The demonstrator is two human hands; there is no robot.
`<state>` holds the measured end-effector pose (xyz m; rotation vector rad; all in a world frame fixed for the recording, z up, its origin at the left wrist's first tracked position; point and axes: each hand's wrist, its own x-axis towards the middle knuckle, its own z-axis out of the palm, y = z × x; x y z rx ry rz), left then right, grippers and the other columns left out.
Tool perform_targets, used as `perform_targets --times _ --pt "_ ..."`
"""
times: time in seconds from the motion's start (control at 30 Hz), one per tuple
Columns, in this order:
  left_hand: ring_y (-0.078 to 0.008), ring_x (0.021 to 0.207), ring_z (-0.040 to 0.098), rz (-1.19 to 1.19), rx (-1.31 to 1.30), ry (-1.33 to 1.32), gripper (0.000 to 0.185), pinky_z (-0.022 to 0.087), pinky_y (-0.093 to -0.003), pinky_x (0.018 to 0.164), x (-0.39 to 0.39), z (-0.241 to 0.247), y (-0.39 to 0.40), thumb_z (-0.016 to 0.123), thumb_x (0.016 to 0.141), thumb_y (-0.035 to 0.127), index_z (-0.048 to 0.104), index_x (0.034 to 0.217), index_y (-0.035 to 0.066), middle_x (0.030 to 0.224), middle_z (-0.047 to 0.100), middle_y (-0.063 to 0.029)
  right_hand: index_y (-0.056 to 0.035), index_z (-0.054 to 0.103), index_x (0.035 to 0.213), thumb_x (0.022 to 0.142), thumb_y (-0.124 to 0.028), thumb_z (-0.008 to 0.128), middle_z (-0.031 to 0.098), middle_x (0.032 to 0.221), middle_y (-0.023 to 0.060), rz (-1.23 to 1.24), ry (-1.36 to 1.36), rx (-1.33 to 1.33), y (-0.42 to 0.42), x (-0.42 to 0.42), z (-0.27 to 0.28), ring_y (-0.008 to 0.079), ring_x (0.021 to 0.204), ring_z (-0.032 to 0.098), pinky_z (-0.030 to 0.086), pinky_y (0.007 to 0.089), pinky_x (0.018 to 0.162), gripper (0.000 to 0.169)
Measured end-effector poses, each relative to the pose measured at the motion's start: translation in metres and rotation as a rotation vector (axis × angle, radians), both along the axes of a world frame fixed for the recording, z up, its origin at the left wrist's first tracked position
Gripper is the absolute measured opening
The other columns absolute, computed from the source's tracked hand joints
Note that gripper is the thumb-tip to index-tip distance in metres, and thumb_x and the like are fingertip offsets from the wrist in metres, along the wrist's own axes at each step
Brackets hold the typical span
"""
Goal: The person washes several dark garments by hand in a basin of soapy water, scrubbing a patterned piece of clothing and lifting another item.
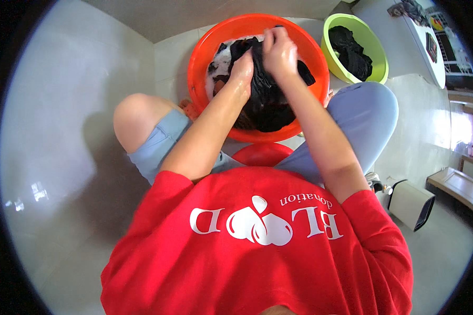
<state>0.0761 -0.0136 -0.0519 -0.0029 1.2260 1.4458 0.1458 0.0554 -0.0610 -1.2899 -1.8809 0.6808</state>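
Note:
A wide orange-red plastic basin stands on the floor between my knees. Wet black cloth is bunched in it, with white suds along the left side. My left hand grips a fold of the cloth, thumb upward, near the middle of the basin. Just right of it and slightly farther away, my right hand is curled around another part of the same cloth; its fingers are blurred. Both hands look wet. Part of the cloth is hidden behind my hands and forearms.
A lime-green basin holding black cloth stands beyond my right knee. Walls rise at the left and behind the orange-red basin. A red rounded seat shows between my legs. A pale box-like object is at the right.

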Motion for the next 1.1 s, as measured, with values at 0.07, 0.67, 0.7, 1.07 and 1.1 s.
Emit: perform_targets --times 0.07,0.67,0.7,1.07,1.1 --pt "-0.0212 0.087 0.065 -0.08 0.05 -0.04 0.04 0.052 -0.0342 0.082 0.003 0.001 0.0 0.055 0.091 0.038 0.063 0.11 0.004 0.101 0.068 -0.0095 -0.0005 0.06 0.099 0.089 -0.043 0.055 0.066 0.096 0.0252 -0.117 -0.118 -0.21 0.05 0.024 -0.022 0.0428 0.095 0.062 0.049 0.0464 0.086 0.044" --pt "-0.0329 0.133 0.036 -0.585 -0.604 0.844 0.13 0.032 -0.0354 0.11 -0.016 -0.204 -0.064 0.087 0.056 0.024 -0.003 0.145 -0.002 0.147 0.028 -0.025 -0.0304 0.029 0.144 0.064 -0.044 0.08 0.016 0.149 0.0246 0.378 -1.02 -0.305 -0.065 0.073 -0.101 0.0473 0.13 0.033 0.045 0.0476 0.098 0.096" --pt "-0.0341 0.133 0.035 -0.745 -0.621 0.947 0.138 0.033 -0.0357 0.11 -0.007 -0.186 -0.06 0.088 0.056 0.029 -0.012 0.147 0.005 0.148 0.025 -0.0263 -0.03 0.033 0.142 0.069 -0.037 0.078 0.016 0.149 0.0236 0.418 -1.052 -0.289 -0.058 0.085 -0.114 0.0477 0.129 0.034 0.047 0.0469 0.095 0.087" --pt "-0.0385 0.115 0.049 -0.482 -0.506 1.273 0.104 0.04 -0.0431 0.098 0.013 -0.149 -0.063 0.078 0.067 0.047 0.022 0.147 0.01 0.127 0.047 -0.0241 -0.0049 0.052 0.12 0.085 -0.001 0.047 0.057 0.085 0.009 0.158 0.649 -0.972 0.015 0.06 0.007 0.015 0.063 0.052 0.035 0.023 0.041 0.035" --pt "-0.039 0.114 0.05 -0.418 -0.432 1.282 0.086 0.041 -0.0433 0.097 0.001 -0.154 -0.059 0.075 0.071 0.044 0.034 0.138 0.009 0.125 0.048 -0.0248 -0.0057 0.052 0.118 0.086 -0.001 0.048 0.057 0.088 0.0086 0.185 0.696 -0.975 0.014 0.06 0.03 0.0149 0.064 0.052 0.032 0.0217 0.041 0.032"
